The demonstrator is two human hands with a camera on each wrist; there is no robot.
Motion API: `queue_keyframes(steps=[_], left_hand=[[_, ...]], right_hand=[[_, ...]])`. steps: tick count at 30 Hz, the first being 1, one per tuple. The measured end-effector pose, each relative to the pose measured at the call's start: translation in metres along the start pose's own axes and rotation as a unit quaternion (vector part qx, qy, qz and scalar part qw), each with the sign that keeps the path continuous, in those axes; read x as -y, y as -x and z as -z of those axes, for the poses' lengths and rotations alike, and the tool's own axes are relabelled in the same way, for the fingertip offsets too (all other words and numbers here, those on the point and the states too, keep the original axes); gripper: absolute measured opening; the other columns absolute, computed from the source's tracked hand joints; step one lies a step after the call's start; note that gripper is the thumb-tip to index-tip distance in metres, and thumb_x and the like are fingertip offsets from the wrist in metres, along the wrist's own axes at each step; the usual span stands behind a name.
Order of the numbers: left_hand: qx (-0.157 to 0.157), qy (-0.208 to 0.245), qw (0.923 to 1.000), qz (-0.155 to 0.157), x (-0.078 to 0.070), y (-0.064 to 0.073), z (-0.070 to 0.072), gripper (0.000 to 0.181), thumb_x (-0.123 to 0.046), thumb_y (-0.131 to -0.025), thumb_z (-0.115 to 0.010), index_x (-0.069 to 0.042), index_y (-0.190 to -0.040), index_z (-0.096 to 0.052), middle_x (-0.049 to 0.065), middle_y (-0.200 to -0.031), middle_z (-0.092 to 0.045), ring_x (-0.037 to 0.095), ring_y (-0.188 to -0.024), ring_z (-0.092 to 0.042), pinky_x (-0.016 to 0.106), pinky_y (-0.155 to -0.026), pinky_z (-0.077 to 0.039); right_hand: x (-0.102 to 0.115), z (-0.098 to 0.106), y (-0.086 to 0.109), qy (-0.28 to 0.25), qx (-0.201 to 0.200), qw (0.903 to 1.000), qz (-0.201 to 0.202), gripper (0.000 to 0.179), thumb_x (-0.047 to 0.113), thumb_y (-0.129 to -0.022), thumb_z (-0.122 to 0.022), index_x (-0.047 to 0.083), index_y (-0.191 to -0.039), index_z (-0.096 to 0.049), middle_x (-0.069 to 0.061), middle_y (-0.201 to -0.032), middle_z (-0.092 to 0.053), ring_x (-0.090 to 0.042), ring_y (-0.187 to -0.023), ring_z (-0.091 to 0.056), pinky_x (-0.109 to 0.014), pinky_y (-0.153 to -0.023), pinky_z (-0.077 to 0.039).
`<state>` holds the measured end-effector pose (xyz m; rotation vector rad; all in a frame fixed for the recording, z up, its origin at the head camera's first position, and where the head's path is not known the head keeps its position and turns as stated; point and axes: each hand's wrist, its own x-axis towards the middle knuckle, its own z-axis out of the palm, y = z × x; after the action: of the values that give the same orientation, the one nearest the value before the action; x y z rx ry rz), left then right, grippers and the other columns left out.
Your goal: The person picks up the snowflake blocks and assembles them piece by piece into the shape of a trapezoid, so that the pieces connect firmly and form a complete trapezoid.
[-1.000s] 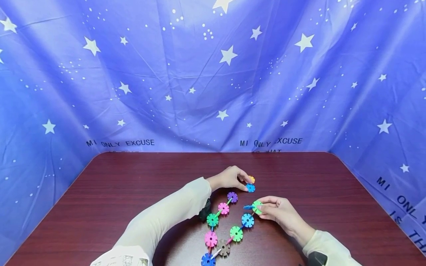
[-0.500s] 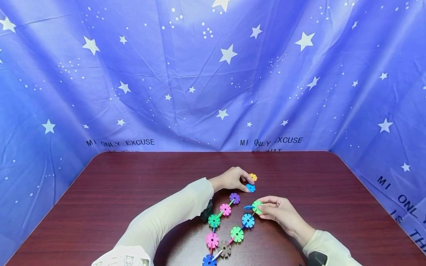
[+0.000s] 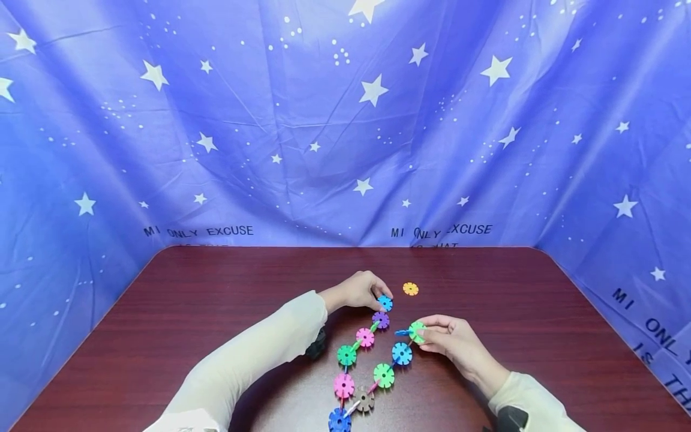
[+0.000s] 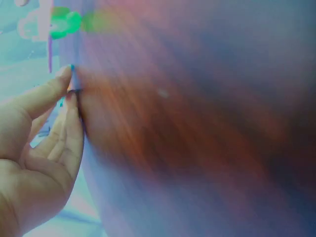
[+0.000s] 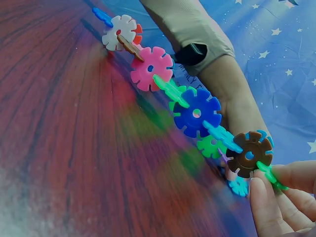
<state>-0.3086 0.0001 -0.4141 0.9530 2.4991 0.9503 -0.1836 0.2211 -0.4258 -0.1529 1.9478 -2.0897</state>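
Note:
A bent chain of notched plastic snowflake discs lies in the middle of the table in the head view. My left hand (image 3: 363,290) pinches a light blue disc (image 3: 385,303) right at the edge of the purple disc (image 3: 380,320), the far end of the chain's left side. My right hand (image 3: 456,342) pinches the green disc (image 3: 417,332) at the chain's right end, where a blue disc (image 3: 402,332) stands edge-on. In the right wrist view, that right hand (image 5: 286,202) is beside a brown disc (image 5: 250,154). Fingers mostly hide the left disc in the left wrist view.
A loose yellow disc (image 3: 410,289) lies beyond both hands on the dark red table (image 3: 216,282). Toward the near edge, the chain's two sides meet around a dark blue disc (image 3: 339,420). A blue star-print curtain (image 3: 324,120) surrounds the table's back and sides.
My left hand has moved left with the light blue disc, away from the yellow disc and up to the purple one. The right hand has barely moved and keeps its pinch.

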Motion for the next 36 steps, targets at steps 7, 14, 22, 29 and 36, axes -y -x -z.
queue_keyframes(steps=[7, 14, 22, 29, 36], left_hand=[[-0.035, 0.14, 0.989, 0.034, 0.002, 0.028, 0.008, 0.033, -0.003, -0.075, -0.078, -0.001, -0.107, -0.071, 0.005, -0.086, -0.069, 0.007, -0.068, -0.06, 0.023, -0.061, -0.052], [-0.054, 0.2, 0.9779, 0.025, -0.01, 0.059, 0.009, 0.037, -0.006, -0.074, -0.079, 0.001, -0.109, -0.069, 0.007, -0.086, -0.071, 0.007, -0.069, -0.065, 0.023, -0.069, -0.052], [-0.042, 0.209, 0.9769, 0.011, -0.028, 0.078, -0.008, 0.036, -0.003, -0.073, -0.079, 0.003, -0.107, -0.07, 0.006, -0.074, -0.071, 0.008, -0.06, -0.065, 0.02, -0.055, -0.049], [-0.059, 0.213, 0.975, 0.02, -0.028, 0.08, -0.015, 0.035, -0.003, -0.074, -0.078, 0.002, -0.107, -0.07, 0.006, -0.074, -0.071, 0.016, -0.058, -0.065, 0.019, -0.054, -0.047], [-0.07, 0.231, 0.97, 0.029, -0.026, 0.082, -0.018, 0.034, -0.005, -0.074, -0.079, 0.0, -0.107, -0.071, 0.007, -0.092, -0.071, 0.016, -0.065, -0.068, 0.022, -0.068, -0.052]], right_hand=[[0.0, -0.002, -0.004, -0.004, -0.006, 1.0, 0.004, 0.014, 0.004, -0.087, -0.064, 0.001, -0.101, -0.065, 0.001, -0.086, -0.071, -0.008, -0.077, -0.067, -0.028, -0.073, -0.056], [0.002, -0.004, -0.005, -0.015, 0.002, 0.9996, 0.024, 0.012, 0.001, -0.087, -0.062, 0.005, -0.098, -0.067, 0.002, -0.086, -0.071, -0.007, -0.076, -0.066, -0.027, -0.073, -0.056], [0.002, -0.005, -0.008, -0.018, 0.008, 0.999, 0.039, 0.013, 0.001, -0.088, -0.061, 0.008, -0.097, -0.068, 0.002, -0.088, -0.071, -0.007, -0.077, -0.066, -0.027, -0.073, -0.056], [0.004, -0.01, -0.007, -0.022, 0.01, 0.9989, 0.04, 0.014, 0.0, -0.087, -0.061, 0.008, -0.096, -0.067, 0.002, -0.086, -0.071, -0.008, -0.076, -0.066, -0.027, -0.072, -0.056], [0.006, -0.013, -0.007, -0.024, 0.01, 0.9987, 0.044, 0.013, -0.001, -0.088, -0.06, 0.006, -0.097, -0.066, 0.002, -0.085, -0.071, -0.008, -0.075, -0.066, -0.027, -0.071, -0.056]])
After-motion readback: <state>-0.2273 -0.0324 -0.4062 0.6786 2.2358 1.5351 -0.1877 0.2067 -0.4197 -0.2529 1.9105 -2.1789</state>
